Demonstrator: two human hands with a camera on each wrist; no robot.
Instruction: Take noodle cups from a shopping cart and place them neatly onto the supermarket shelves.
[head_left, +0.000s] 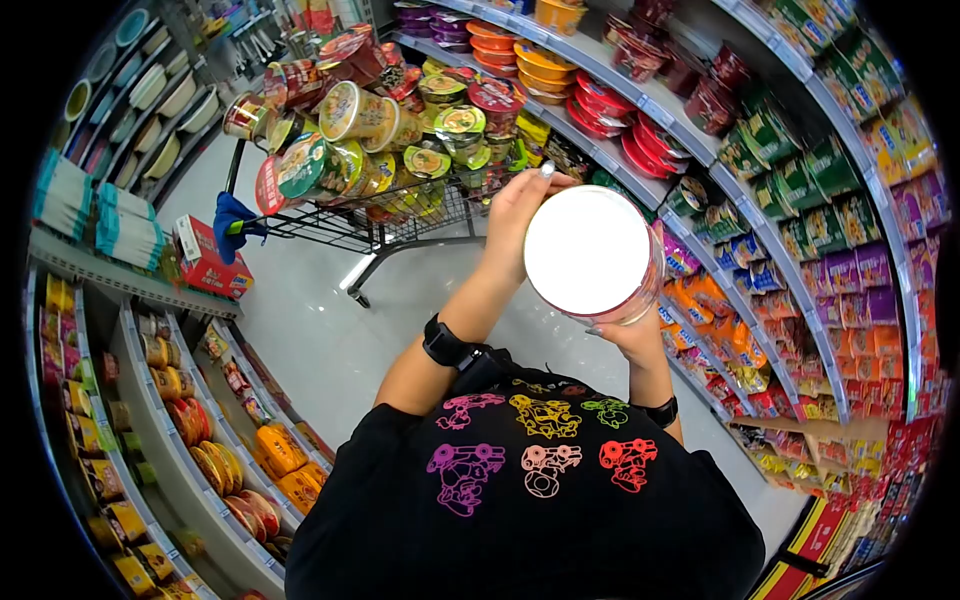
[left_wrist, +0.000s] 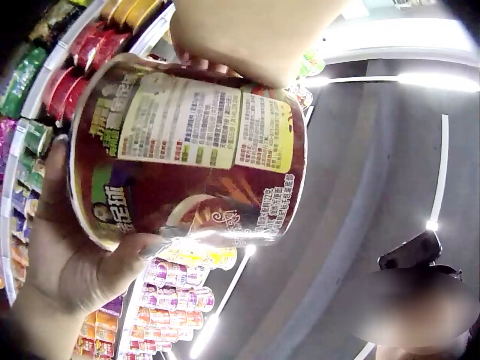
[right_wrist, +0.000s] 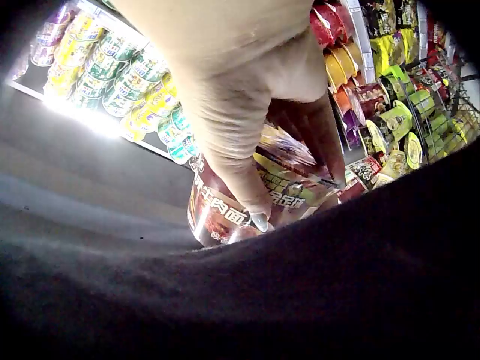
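Note:
Both hands hold one large instant noodle cup [head_left: 588, 252] in front of the chest. Its round white end faces up toward the head camera. The left hand [head_left: 513, 222] grips its left side, near the rim. On the opposite side, the right hand [head_left: 640, 338] has its thumb against the wall and fingers round the back. Dark red printing and a pale text panel show on the cup [left_wrist: 187, 150] in the left wrist view, where the right hand [left_wrist: 82, 255] also appears. In the right wrist view, the right hand's thumb [right_wrist: 244, 184] lies along the cup [right_wrist: 217, 206].
A shopping cart [head_left: 380, 232] heaped with noodle cups stands ahead, a blue cloth [head_left: 237, 226] tied on it. Shelves [head_left: 700, 150] of bowl and bag noodles curve along the right. Lower shelves [head_left: 190, 400] line the left, with a red box [head_left: 212, 258] on top.

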